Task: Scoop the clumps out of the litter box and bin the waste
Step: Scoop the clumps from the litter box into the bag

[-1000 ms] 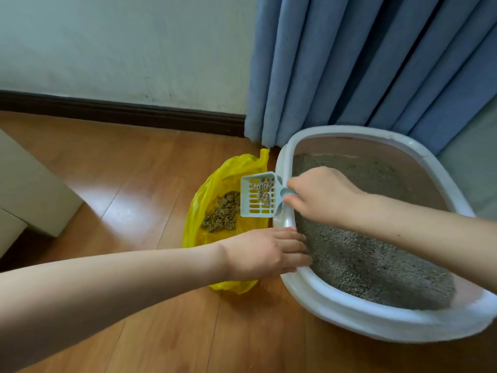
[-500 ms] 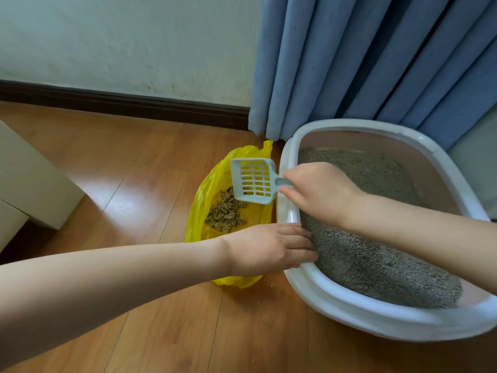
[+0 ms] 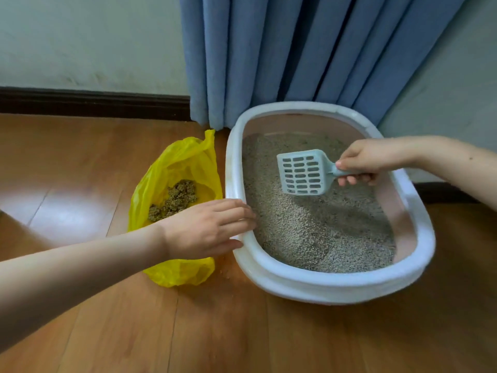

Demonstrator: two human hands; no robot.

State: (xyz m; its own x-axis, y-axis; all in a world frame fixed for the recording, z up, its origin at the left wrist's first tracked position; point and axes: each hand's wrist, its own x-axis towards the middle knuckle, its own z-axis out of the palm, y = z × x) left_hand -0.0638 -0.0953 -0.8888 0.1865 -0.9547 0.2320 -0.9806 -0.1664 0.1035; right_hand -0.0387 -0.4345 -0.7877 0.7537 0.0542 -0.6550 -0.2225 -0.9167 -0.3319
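Note:
A white oval litter box (image 3: 330,286) stands on the wooden floor, filled with grey litter (image 3: 317,224). My right hand (image 3: 373,160) grips the handle of a pale blue slotted scoop (image 3: 302,173), held empty above the litter. To the left of the box lies an open yellow plastic bag (image 3: 183,162) with brownish clumps (image 3: 174,199) inside. My left hand (image 3: 207,227) rests with straight fingers on the box's left rim, covering the near edge of the bag.
Blue curtains (image 3: 295,55) hang right behind the box. A pale wall with a dark skirting board (image 3: 91,102) runs along the back. Bare wooden floor (image 3: 242,332) spreads in front and to the left.
The clumps dropped from the scoop into the yellow bag. My right hand then carried the empty scoop to the right, back over the litter. My left hand stayed on the rim.

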